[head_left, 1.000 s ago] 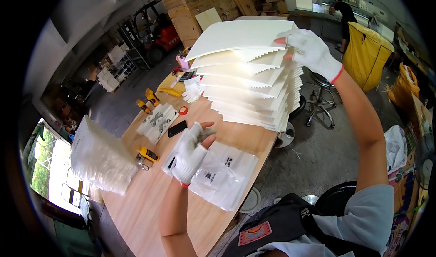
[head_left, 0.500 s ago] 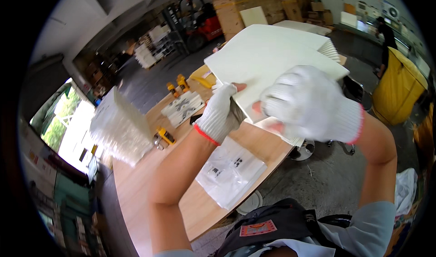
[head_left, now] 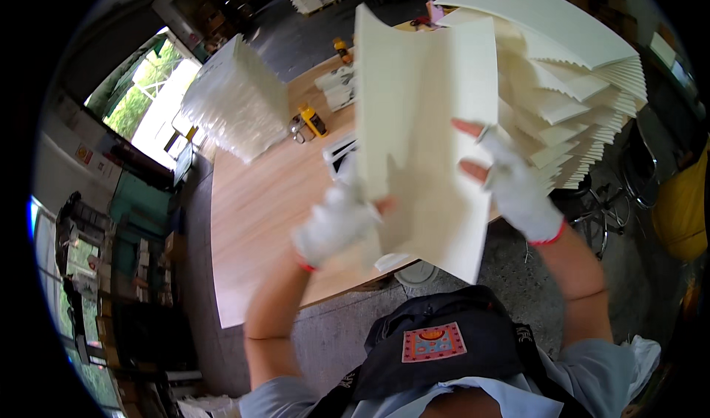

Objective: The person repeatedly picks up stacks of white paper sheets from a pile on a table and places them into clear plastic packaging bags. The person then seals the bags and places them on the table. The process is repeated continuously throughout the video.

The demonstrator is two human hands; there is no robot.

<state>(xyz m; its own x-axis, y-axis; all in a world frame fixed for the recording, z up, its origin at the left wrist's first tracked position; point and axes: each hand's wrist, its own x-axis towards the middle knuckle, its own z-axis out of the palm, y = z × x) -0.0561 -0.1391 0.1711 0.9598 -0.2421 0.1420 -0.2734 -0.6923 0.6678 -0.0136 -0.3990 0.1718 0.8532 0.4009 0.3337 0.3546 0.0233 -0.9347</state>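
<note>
A large cream-white sheet (head_left: 429,115), foam-like and bowed along its length, stands between my hands over the table's front edge. My left hand (head_left: 336,226), in a white knit glove with bare fingertips, is closed on its lower left edge and blurred by motion; the thumb lies on the sheet's face. My right hand (head_left: 521,192), gloved alike, is at the right edge with bare fingertips on the face; its other fingers are partly hidden. To the right lies a tall stack of similar sheets (head_left: 547,26), their edges fanned out unevenly.
On the wooden table (head_left: 259,226) are a clear plastic-wrapped block (head_left: 240,100), a yellow-and-dark bottle (head_left: 313,121), a second bottle (head_left: 342,51) and white printed packets (head_left: 338,87). Beyond the stack's right side stand a wheeled chair (head_left: 637,155) and a yellow bag (head_left: 680,211).
One sheet has come off the stack and now stands bowed in front of me, held at both sides. My hands have moved apart and nearer my body; the view has turned down and left.
</note>
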